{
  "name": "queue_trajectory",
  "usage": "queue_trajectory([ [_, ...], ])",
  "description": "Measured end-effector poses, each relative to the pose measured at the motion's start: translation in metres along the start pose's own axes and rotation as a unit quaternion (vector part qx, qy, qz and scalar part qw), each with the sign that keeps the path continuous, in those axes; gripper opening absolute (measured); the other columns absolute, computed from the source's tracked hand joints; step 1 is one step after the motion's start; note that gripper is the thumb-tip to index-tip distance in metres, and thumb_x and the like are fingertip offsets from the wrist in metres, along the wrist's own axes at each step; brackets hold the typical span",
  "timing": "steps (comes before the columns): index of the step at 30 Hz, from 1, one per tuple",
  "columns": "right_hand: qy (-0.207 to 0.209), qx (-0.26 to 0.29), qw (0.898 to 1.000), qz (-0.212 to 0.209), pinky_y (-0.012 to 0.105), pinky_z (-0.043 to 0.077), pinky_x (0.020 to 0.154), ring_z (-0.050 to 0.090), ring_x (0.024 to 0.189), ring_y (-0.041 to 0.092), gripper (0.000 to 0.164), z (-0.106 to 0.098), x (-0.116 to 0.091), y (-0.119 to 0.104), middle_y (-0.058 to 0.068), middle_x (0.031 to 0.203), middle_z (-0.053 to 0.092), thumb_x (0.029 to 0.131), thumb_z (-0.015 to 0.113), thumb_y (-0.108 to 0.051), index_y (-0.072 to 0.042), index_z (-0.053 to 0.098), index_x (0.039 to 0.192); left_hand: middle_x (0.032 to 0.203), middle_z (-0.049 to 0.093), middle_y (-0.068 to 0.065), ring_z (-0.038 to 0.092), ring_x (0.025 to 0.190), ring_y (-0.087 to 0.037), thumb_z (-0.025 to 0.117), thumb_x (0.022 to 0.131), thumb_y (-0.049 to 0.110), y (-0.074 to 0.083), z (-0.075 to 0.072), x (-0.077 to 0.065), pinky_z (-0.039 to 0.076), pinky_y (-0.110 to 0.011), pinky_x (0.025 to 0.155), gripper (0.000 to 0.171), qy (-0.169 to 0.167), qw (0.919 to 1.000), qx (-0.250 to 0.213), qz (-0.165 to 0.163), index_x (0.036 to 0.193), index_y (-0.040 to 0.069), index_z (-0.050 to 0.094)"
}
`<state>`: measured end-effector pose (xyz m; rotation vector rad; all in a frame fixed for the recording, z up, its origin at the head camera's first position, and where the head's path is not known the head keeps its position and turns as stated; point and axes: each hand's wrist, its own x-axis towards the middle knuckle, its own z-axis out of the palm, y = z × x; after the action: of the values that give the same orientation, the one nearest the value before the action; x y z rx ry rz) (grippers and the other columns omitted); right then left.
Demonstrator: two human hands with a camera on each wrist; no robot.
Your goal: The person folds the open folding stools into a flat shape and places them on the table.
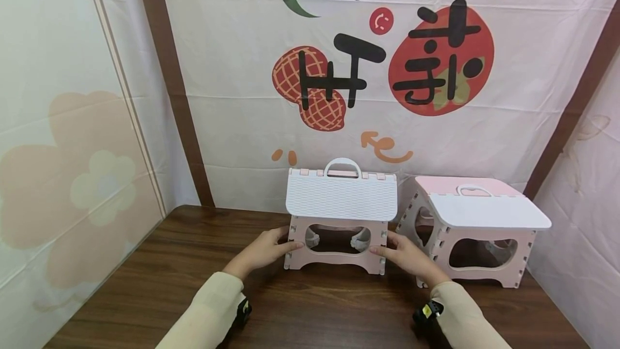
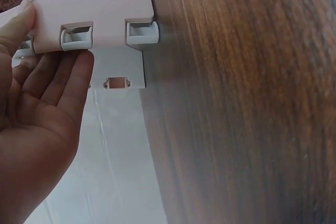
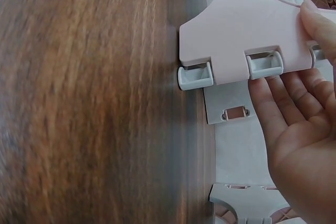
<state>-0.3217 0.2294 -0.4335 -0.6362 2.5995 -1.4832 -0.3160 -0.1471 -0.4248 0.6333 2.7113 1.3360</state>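
A small pink and white folding stool [image 1: 341, 195] stands near the wall, its white textured top panel sloping toward me and its white carry handle [image 1: 343, 161] sticking up. My left hand [image 1: 261, 255] grips the left edge of its pink front leg panel [image 2: 94, 9], thumb on the front face and fingers behind. On the opposite side my right hand [image 1: 409, 256] holds the same panel [image 3: 236, 35] by its right edge, fingertips close to a white hinge clip [image 3: 265, 65]. Inside the cut-out of the panel, white folding braces [image 1: 360, 238] show.
A second folding stool [image 1: 491, 213], pink and white, stands unfolded to the right, near my right hand. Both stools are on a dark wooden table [image 1: 310, 311]. Behind them hangs a printed white cloth [image 1: 232, 96], with further cloth walls at both sides.
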Motion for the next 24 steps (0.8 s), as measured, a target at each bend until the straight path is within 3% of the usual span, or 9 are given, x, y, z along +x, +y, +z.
queue_trajectory([
  [24, -0.008, -0.002, 1.000, -0.005, 0.043, 0.047, 0.095, 0.056, 0.118, 0.026, 0.055, -0.0004, 0.0012, 0.0020, 0.011, 0.132, 0.061, 0.095, 0.070, -0.033, -0.006, 0.055, 0.141, 0.130, 0.063, -0.016, 0.063, 0.114, -0.028, 0.062, 0.099, 0.046, -0.0020, 0.0009, 0.0011, 0.052, -0.048, 0.092, 0.067, -0.003, 1.0000, -0.006, 0.005, 0.142, -0.005, 0.051],
])
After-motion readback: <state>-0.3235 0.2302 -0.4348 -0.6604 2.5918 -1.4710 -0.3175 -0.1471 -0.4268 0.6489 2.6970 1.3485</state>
